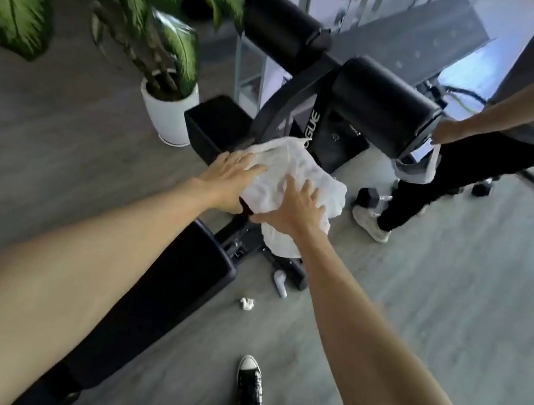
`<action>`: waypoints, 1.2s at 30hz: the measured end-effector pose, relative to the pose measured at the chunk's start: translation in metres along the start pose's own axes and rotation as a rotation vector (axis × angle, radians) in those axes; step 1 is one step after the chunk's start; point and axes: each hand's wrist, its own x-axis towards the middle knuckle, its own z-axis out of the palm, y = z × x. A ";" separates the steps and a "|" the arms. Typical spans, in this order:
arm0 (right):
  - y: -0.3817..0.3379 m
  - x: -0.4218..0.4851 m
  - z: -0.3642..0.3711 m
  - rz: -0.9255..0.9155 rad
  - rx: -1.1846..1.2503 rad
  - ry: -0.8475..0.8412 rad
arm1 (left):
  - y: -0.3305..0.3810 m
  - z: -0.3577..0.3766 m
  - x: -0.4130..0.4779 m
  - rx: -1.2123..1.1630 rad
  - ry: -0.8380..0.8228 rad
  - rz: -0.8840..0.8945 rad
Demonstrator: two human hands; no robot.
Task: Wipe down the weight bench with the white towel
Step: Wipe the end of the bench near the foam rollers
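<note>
The white towel (300,179) lies crumpled over the seat end of the black weight bench (154,296), which runs from lower left up to the centre. My left hand (232,180) rests flat on the towel's left edge, fingers spread. My right hand (296,206) presses flat on the towel's near right side, fingers apart. Part of the towel hangs down off the bench's right side. Beyond the towel rise the bench's black roller pads (380,108) on a frame marked ROGUE.
A potted plant in a white pot (167,114) stands left of the bench. Another person (474,153) stands at the right beside a dumbbell (368,196). On the floor lie a crumpled paper (247,303) and a small white object (279,282). My shoe (250,383) is below.
</note>
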 end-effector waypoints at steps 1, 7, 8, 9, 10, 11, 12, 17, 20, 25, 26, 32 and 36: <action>0.000 0.003 0.005 0.005 -0.023 0.010 | -0.001 0.005 0.006 0.054 -0.011 0.007; 0.001 0.023 0.035 0.056 -0.124 0.044 | -0.002 0.027 0.032 -0.085 0.066 -0.019; -0.001 0.027 0.036 0.075 -0.154 0.057 | -0.001 0.028 0.038 -0.131 0.075 -0.024; -0.002 0.031 0.037 0.091 -0.172 0.047 | -0.001 0.032 0.043 -0.143 0.065 -0.028; -0.003 0.034 0.040 0.099 -0.178 0.022 | -0.001 0.037 0.048 -0.149 0.049 -0.036; -0.003 0.037 0.042 0.100 -0.184 -0.004 | -0.001 0.041 0.051 -0.130 0.036 -0.041; -0.003 0.040 0.043 0.098 -0.188 -0.019 | -0.001 0.044 0.054 -0.110 0.034 -0.043; 0.002 0.045 0.046 0.071 -0.204 0.035 | 0.009 0.044 0.057 -0.077 0.121 -0.066; -0.005 0.037 0.043 0.071 -0.189 0.048 | 0.010 0.044 0.048 -0.124 0.155 -0.061; -0.029 -0.002 0.039 0.010 -0.088 0.029 | -0.003 0.039 0.002 -0.327 0.158 -0.125; -0.037 -0.013 0.042 -0.014 -0.040 0.011 | -0.009 0.040 -0.014 -0.365 0.147 -0.150; -0.115 -0.077 0.082 -0.197 0.100 -0.197 | -0.068 0.054 -0.135 -0.401 0.095 -0.444; -0.176 -0.119 0.111 -0.385 0.096 -0.279 | -0.092 0.053 -0.225 -0.474 0.202 -0.687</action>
